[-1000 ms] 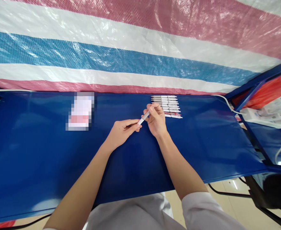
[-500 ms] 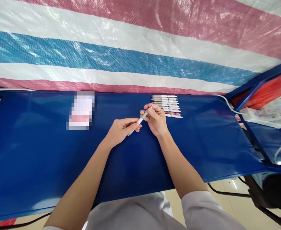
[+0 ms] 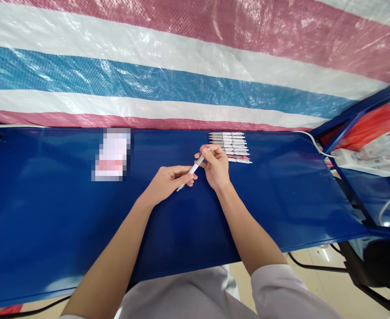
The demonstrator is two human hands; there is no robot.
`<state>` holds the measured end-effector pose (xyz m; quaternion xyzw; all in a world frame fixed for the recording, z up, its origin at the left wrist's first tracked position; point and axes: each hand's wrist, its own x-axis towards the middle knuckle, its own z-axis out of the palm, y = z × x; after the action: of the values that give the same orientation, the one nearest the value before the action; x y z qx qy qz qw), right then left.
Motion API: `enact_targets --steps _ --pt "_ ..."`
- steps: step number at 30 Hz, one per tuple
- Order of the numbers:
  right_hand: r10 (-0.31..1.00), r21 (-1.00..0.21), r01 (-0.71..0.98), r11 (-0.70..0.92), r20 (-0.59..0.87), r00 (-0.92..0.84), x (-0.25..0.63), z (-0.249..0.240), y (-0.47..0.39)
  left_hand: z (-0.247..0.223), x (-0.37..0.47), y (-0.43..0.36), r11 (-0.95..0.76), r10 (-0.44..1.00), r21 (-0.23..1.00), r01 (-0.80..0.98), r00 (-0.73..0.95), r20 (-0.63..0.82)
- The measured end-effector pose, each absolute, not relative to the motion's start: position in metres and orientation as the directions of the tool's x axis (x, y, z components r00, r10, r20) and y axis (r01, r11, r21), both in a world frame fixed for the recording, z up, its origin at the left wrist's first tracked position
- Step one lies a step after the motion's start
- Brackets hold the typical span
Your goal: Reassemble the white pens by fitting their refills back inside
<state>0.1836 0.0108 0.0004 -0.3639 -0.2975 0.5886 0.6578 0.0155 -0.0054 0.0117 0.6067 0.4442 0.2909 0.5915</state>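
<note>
Pen (image 3: 193, 169) slants between two bare hands above the blue worktop (image 3: 82, 221), its long axis running from a lower end beside the left palm, close to the person, up and away to the right, where the grey section reaches the other fingers. The left hand (image 3: 165, 182) is clamped on the white barrel, thumb and fingers together, with the near end sticking out beneath them. The right hand (image 3: 217, 169) is closed on the grey section, thumb over it and fingers curled behind; how firmly it presses, I cannot tell. Just beyond that hand lies a row of pens (image 3: 235, 143), side by side near the back edge, most with white barrels and one showing red. They point roughly left to right, so the held one lies at an angle to them. The right hand is the nearer of the two to this row and hides part of it; the left is farther off, on the side of a blurred pale item (image 3: 111, 153). Behind everything hangs a striped sheet (image 3: 181, 84).
</note>
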Motion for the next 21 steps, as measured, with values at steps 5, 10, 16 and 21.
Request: enact_targets --steps 5,10,16,21 --pt "1.0 -0.801 -0.598 0.015 0.002 0.022 0.1868 0.0024 0.0079 0.0126 0.0132 -0.0045 0.173 0.866 0.983 0.056 0.467 -0.179" --pt "0.998 -0.818 -0.574 -0.029 0.008 -0.061 0.1892 0.0034 0.0057 0.0155 0.0089 -0.0049 0.244 0.794 0.97 0.015 0.571 -0.208" --pt "0.999 -0.82 -0.572 -0.01 0.015 -0.04 0.189 0.0004 0.006 0.0186 0.0096 -0.0057 0.231 0.765 0.973 0.021 0.614 -0.195" --pt "1.0 -0.811 -0.585 0.017 0.006 0.021 0.187 -0.0002 0.0078 0.0195 0.0124 -0.0046 0.149 0.809 0.986 0.074 0.564 -0.165"
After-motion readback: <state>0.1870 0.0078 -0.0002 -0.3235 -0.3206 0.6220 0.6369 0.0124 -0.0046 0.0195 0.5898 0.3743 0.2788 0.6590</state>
